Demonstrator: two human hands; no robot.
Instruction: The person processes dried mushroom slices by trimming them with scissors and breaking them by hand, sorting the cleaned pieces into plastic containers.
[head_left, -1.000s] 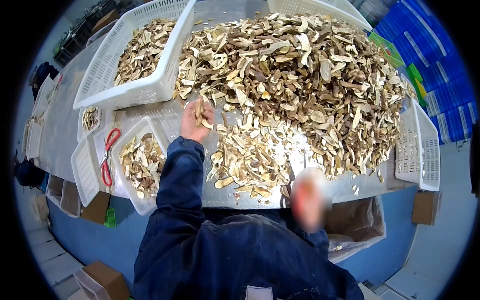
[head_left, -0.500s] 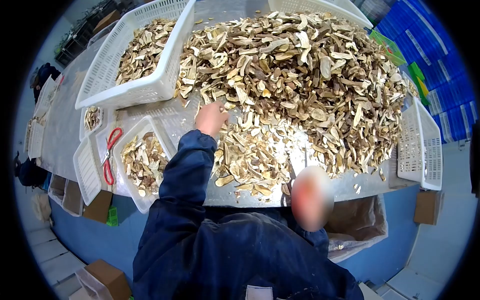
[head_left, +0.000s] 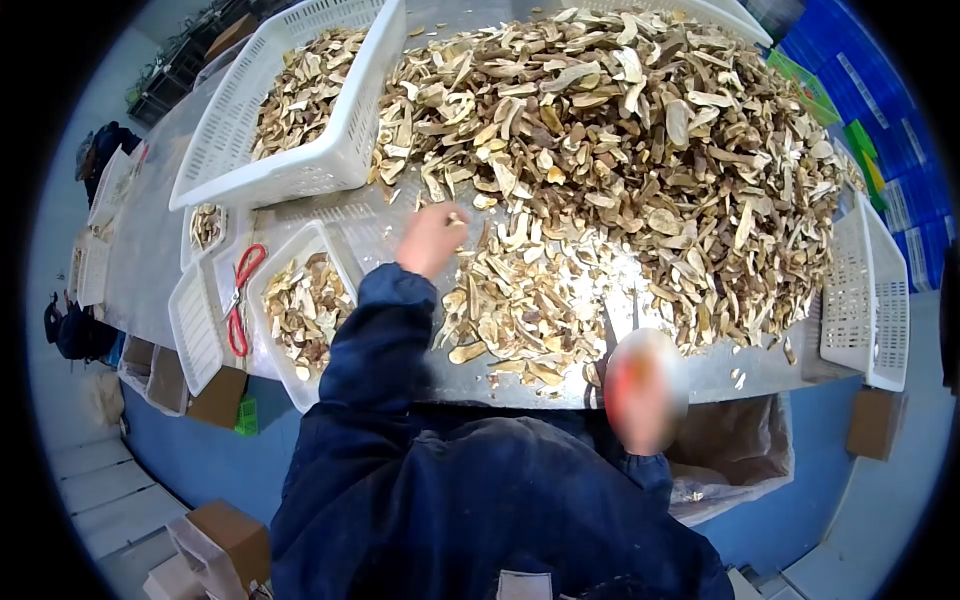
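Note:
My left hand (head_left: 432,240) is closed in a pinch at the left edge of the loose pile, with a small pale dried mushroom slice (head_left: 458,218) at its fingertips. At the table's front edge, my right hand (head_left: 645,415) is mostly smeared by a blurred patch. Red handles show in it, and bright metal blades (head_left: 620,312) of what look like scissors point forward into the slices. In front of both hands lies a small spread of dried mushroom slices (head_left: 530,300), joining a much larger heap of slices (head_left: 640,150) behind it.
A white perforated basket (head_left: 280,180) with slices stands at the back left. Nearer are a white tray (head_left: 345,255) of slices and red-handled scissors (head_left: 240,290). Another white basket (head_left: 885,300) leans at the right, above a lined bin (head_left: 740,470). Blue crates (head_left: 880,90) stand behind.
The view has shifted, so the table and baskets sit slightly further right. My left hand stays by the pile's left edge, its pinched slice now easier to see. The blades by my right hand show more clearly.

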